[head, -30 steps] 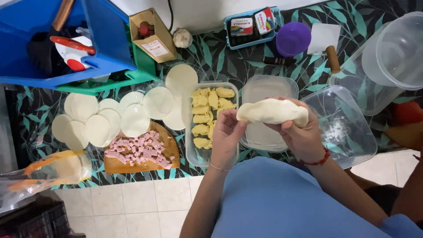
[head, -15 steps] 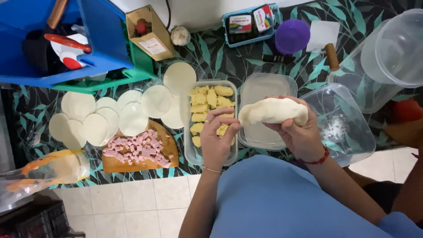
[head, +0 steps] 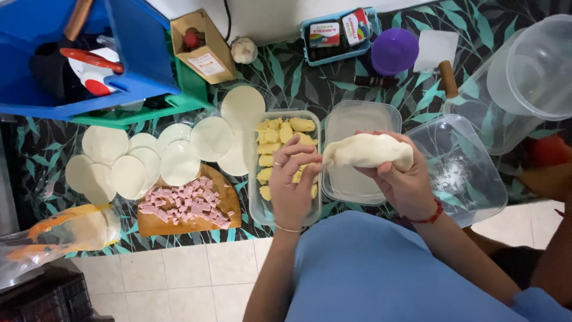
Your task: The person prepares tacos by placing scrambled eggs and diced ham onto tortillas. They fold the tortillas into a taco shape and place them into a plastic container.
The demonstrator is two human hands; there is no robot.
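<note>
Folded dough pocket [head: 368, 150] sits at the centre right of the frame, raised above the clear empty tub [head: 357, 119]. Your right hand [head: 405, 185] cups it from below, fingers curled up around its far side and grasping it. Your left hand [head: 292, 185] is just left of it, fingertips pinched on the pocket's left tip, over the clear tub of yellow pieces [head: 280, 143]. Left of centre, round dough discs [head: 179, 149] lie overlapping on the leaf-patterned cloth [head: 286, 77], with diced pink ham on a wooden board [head: 185, 206] just below them. At the right, a floured clear container [head: 459, 170] lies tilted, near your right wrist. A purple lid [head: 394, 50] rests in the upper middle.
</note>
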